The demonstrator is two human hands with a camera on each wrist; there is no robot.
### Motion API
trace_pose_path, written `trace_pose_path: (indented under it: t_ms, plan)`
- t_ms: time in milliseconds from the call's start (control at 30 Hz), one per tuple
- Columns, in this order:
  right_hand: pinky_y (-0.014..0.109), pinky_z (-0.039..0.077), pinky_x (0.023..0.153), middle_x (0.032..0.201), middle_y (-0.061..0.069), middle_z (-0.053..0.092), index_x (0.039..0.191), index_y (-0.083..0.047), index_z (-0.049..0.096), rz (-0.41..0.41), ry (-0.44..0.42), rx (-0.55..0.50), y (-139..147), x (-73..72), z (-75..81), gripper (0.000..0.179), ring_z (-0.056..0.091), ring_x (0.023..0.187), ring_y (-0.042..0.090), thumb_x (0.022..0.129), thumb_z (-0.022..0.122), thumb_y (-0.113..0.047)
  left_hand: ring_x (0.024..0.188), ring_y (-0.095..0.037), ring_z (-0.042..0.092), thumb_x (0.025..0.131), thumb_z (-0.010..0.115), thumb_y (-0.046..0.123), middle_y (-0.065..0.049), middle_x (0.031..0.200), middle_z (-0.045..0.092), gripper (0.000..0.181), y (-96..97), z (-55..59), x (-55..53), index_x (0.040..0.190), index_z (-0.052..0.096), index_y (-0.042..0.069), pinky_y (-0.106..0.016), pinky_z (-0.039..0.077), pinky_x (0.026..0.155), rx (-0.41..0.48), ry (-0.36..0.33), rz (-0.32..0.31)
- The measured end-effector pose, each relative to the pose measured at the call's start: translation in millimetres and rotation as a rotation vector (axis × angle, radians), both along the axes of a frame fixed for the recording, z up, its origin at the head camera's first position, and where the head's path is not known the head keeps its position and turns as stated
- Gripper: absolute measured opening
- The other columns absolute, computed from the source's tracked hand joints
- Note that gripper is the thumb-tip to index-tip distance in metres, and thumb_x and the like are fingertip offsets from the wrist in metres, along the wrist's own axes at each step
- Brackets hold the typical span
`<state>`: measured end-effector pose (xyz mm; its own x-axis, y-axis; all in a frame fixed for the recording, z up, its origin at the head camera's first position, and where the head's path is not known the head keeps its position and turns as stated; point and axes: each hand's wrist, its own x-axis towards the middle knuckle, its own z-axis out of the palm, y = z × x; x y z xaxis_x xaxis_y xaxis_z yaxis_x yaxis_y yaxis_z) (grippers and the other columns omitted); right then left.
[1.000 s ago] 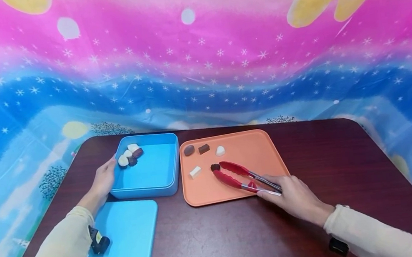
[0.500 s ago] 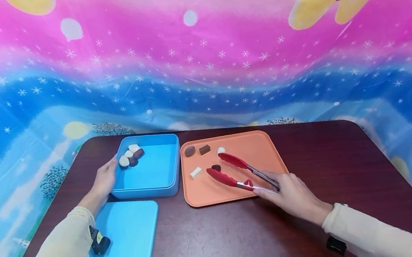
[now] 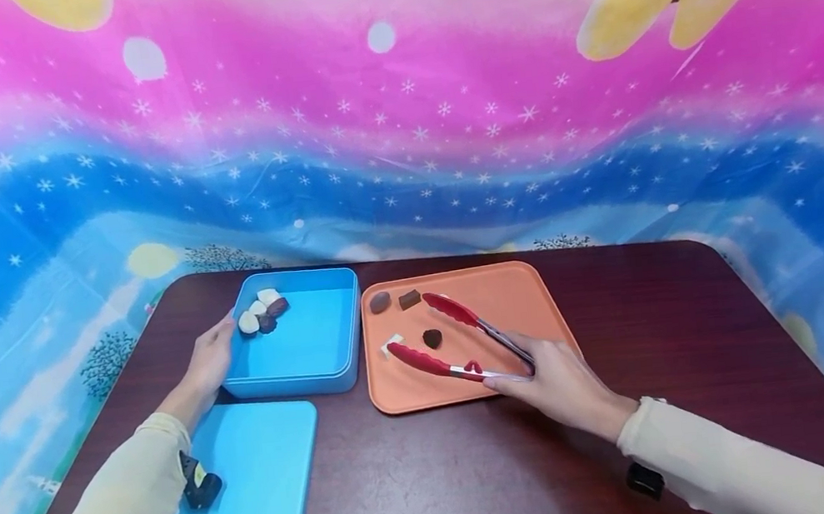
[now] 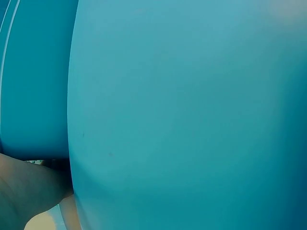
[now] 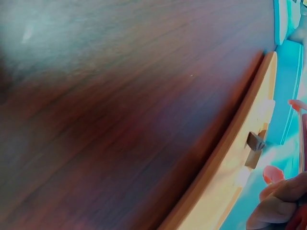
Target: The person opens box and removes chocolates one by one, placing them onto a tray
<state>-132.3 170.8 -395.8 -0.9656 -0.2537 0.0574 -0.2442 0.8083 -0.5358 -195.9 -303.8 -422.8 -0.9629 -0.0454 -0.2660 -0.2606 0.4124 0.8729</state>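
Note:
My left hand (image 3: pixel 210 355) holds the left wall of a blue box (image 3: pixel 297 384); its fingertips are partly hidden. Chocolates (image 3: pixel 263 310), white and dark, cluster in the box's far left corner. My right hand (image 3: pixel 562 379) grips red-tipped tongs (image 3: pixel 423 362) with metal handles, their arms spread wide over an orange tray (image 3: pixel 530 303). A dark chocolate (image 3: pixel 431 339) lies on the tray between the arms, apart from both. One tip overlaps a white bar (image 3: pixel 396 340). The other tip covers most of a white piece, close to a brown block (image 3: pixel 410 299). A brown oval chocolate (image 3: pixel 380 301) lies beside that block.
A light blue lid (image 3: pixel 254 475) lies in front of the box, under my left forearm. The dark wood table (image 3: pixel 420 474) extends right of the tray. Behind its far edge hangs a printed cloth (image 3: pixel 398 124).
The tongs have released the dark chocolate, which stays on the tray. Their arms have spread wider and shifted left with my right hand. My left hand has stayed on the box.

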Motion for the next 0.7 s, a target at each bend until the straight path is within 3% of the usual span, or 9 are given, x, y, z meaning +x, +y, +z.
trace_pose_path:
  t_ms: [100, 200, 333, 400, 467, 600, 700]
  plan:
    - [0.034, 0.056, 0.079, 0.130, 0.010, 0.071, 0.144, -0.009, 0.057, -0.001, -0.002, -0.015, -6.0, -1.6, 1.0, 0.089, 0.065, 0.093, 0.017, 0.081, 0.072, -0.070, 0.158, -0.041, -0.004, 0.110, 0.011, 0.047, -0.011, 0.171, -0.003, 0.062, 0.1, 0.2, -1.1, 0.162, -0.002, 0.016, -0.065, 0.006, 0.126, 0.005, 0.002, 0.001]
    - [0.028, 0.050, 0.068, 0.101, 0.004, 0.075, 0.144, -0.010, 0.058, -0.002, -0.001, -0.022, -12.0, -3.1, 2.5, 0.087, 0.058, 0.079, 0.014, 0.079, 0.075, -0.067, 0.158, -0.040, -0.004, 0.110, 0.011, 0.047, -0.011, 0.171, -0.003, 0.063, 0.0, 0.3, -2.3, 0.162, -0.002, 0.016, -0.064, 0.006, 0.127, 0.004, 0.006, 0.002]
    - [0.025, 0.043, 0.058, 0.069, -0.003, 0.053, 0.144, -0.012, 0.057, 0.006, -0.019, -0.034, -20.3, -3.9, 4.7, 0.085, 0.047, 0.066, 0.013, 0.079, 0.078, -0.063, 0.158, -0.041, -0.004, 0.109, 0.010, 0.049, -0.011, 0.171, -0.004, 0.063, -1.1, -0.6, -1.6, 0.162, -0.004, 0.016, -0.065, 0.006, 0.126, -0.002, -0.009, 0.003]
    - [0.025, 0.043, 0.060, 0.073, -0.003, 0.057, 0.145, -0.012, 0.056, 0.011, -0.028, -0.042, -24.5, -3.9, 5.4, 0.085, 0.049, 0.068, 0.013, 0.080, 0.077, -0.063, 0.158, -0.041, -0.005, 0.109, 0.010, 0.049, -0.011, 0.171, -0.004, 0.063, -1.7, -1.5, -0.8, 0.162, -0.004, 0.017, -0.066, 0.006, 0.126, 0.000, -0.014, 0.004]
    - [0.026, 0.046, 0.065, 0.089, -0.003, 0.068, 0.145, -0.012, 0.056, 0.015, -0.027, -0.049, -28.5, -4.1, 5.7, 0.085, 0.054, 0.076, 0.013, 0.080, 0.077, -0.063, 0.158, -0.041, -0.004, 0.109, 0.011, 0.049, -0.010, 0.171, -0.004, 0.063, -1.5, -2.2, -0.2, 0.162, -0.003, 0.018, -0.065, 0.006, 0.126, -0.001, -0.013, 0.003]
    - [0.028, 0.047, 0.070, 0.116, 0.003, 0.073, 0.146, -0.012, 0.056, 0.027, -0.041, -0.067, -36.8, -5.8, 6.7, 0.087, 0.058, 0.086, 0.014, 0.080, 0.076, -0.065, 0.158, -0.042, -0.004, 0.109, 0.011, 0.049, -0.011, 0.171, -0.004, 0.063, -1.9, -3.5, 0.8, 0.162, -0.003, 0.018, -0.066, 0.006, 0.126, -0.003, -0.013, 0.008]
    - [0.029, 0.046, 0.067, 0.103, 0.002, 0.073, 0.145, -0.012, 0.057, 0.038, -0.058, -0.086, -43.0, -7.4, 8.1, 0.087, 0.056, 0.084, 0.015, 0.079, 0.077, -0.065, 0.158, -0.042, -0.004, 0.110, 0.010, 0.049, -0.011, 0.171, -0.003, 0.063, -2.1, -3.7, 1.1, 0.162, -0.002, 0.017, -0.066, 0.007, 0.126, -0.001, -0.008, 0.007]
